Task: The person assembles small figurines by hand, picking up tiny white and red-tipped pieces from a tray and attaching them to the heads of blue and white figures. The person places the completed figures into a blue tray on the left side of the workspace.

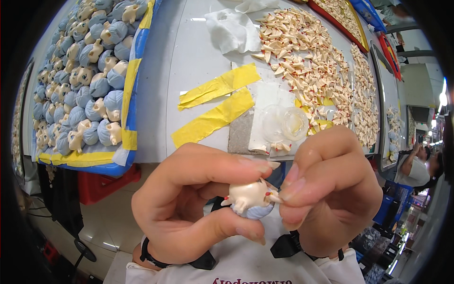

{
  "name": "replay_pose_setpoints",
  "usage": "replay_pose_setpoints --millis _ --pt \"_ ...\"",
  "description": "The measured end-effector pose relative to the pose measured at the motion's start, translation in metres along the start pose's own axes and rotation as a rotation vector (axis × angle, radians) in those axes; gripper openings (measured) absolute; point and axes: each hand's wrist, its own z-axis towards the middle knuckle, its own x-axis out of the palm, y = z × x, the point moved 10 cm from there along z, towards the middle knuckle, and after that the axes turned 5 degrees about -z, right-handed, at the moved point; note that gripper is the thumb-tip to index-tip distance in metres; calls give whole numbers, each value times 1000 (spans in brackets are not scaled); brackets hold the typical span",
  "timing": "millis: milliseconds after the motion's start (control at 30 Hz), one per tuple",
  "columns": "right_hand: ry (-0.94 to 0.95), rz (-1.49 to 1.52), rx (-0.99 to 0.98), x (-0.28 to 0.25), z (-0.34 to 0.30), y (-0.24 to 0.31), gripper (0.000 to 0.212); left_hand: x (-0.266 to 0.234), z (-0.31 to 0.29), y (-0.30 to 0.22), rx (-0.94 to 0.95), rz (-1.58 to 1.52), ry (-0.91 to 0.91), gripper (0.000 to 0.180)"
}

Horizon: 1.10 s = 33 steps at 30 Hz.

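Note:
My left hand [187, 194] grips a small doll head [249, 195] between thumb and fingers, just past the table's near edge. The head is cream with pale blue hair, turned so that the hair is at the bottom. A small pointed ear piece [273, 197] with a red spot is pinched in the fingertips of my right hand [333, 191], against the head's right side. Whether it is seated in the head I cannot tell. Another red-spotted point sticks out on the head's left side. The face is mostly turned out of sight.
A blue tray [131, 106] edged with yellow tape holds many doll heads at the left. Loose ear pieces [302, 52] spread over the right. Ahead are yellow tape strips [215, 118], a clear round dish [294, 124] and white tissue [231, 31]. A person [418, 168] sits far right.

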Motion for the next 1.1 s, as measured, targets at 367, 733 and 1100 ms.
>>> replay_pose_setpoints --millis 367,733,1100 --pt "-73 -78 -84 2 -4 3 17 -1 -4 7 -53 -69 -31 32" --pt "-16 -240 -88 1 -7 7 18 -1 -9 -5 177 181 114 34" --pt "94 5 171 -8 -16 4 53 38 -14 -46 613 570 162 43"
